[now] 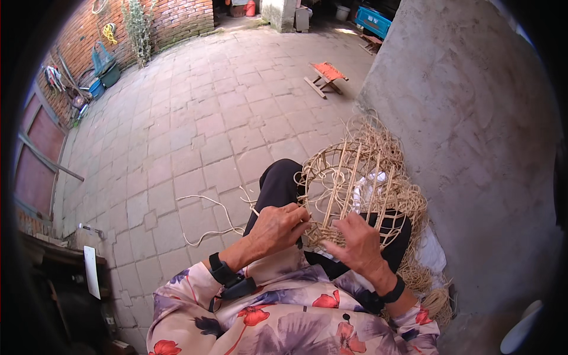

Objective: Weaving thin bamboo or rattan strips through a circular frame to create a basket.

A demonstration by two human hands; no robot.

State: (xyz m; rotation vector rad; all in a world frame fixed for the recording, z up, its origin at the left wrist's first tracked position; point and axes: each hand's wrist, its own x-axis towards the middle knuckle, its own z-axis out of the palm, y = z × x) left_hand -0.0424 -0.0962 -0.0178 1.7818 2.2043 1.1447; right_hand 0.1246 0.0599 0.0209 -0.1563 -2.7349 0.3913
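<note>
A half-woven open basket (338, 171) of tan cord or cane rests across my lap, its ribs widely spaced. My left hand (283, 226) is closed at the basket's near left edge, fingers curled on the weave. A loose tan strand (222, 207) trails out to the left of that hand over the paving. Against the near edge, my right hand (360, 244) grips the weave with its fingers bent and the thumb toward the left. Its fingertips are partly hidden. Something white (368, 190) shows through the ribs.
Bundles of tan strands (417, 207) lie heaped to my right, beside a grey wall (473, 130). A low folding stool (327, 77) with an orange seat stands ahead on the paving (207, 118). Buckets (97, 87) sit at the far left by a brick wall.
</note>
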